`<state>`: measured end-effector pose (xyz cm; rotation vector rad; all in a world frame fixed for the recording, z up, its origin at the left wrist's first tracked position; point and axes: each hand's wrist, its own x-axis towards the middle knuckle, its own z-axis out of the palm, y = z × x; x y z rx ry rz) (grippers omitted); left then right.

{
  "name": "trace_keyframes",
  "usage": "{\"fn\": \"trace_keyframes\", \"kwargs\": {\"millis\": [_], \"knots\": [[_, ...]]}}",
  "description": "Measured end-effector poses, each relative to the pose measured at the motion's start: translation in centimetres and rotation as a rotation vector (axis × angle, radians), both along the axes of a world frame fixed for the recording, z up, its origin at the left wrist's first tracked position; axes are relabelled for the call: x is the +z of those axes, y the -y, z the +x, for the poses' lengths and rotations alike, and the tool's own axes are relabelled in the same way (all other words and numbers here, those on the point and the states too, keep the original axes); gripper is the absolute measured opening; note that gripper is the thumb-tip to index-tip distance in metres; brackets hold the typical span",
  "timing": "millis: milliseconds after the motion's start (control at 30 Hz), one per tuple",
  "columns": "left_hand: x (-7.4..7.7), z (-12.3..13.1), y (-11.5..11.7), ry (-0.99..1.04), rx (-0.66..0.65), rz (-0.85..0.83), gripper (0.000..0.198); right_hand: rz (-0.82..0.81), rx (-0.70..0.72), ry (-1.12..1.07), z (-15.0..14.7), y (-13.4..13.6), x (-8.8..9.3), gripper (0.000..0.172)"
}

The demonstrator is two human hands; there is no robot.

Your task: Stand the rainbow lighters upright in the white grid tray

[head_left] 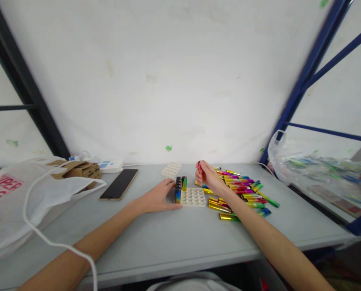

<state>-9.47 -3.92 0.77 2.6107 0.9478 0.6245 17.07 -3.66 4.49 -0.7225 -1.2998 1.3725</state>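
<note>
A white tray (195, 197) with rows of round holes lies on the table in front of me. Several lighters (178, 190) with black tops stand upright in a row along its left edge, and a green-yellow one (184, 184) stands beside them at the back. My left hand (161, 197) grips the tray's left end, thumb at the near corner and fingers at the far one. Above and behind the tray's right side, my right hand (207, 176) is closed around a red lighter (199, 166), mostly hidden by the fingers.
A pile of shiny coloured lighters (236, 188) lies right of the tray, partly under my right forearm. Behind stands a second white tray (171, 169). On the left are a phone (119, 185), a cardboard box (86, 171), a plastic bag (13, 202) and a white cable (55, 244). Another plastic bag (322, 173) is on the right.
</note>
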Motion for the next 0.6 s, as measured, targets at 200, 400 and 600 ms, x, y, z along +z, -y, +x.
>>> {"fn": "trace_keyframes", "kwargs": {"millis": [200,400,600], "knots": [[0.2,0.1,0.1,-0.001,0.009,-0.004,0.075,0.015,-0.142,0.218,-1.1,1.2,-1.8,0.057],[0.5,0.3,0.2,0.0,-0.019,0.02,0.07,0.305,-0.41,0.556,-1.7,1.7,-2.6,0.058],[0.5,0.3,0.1,-0.008,-0.014,0.009,0.071,0.347,-0.507,0.678,-2.0,1.8,-2.6,0.038]]}}
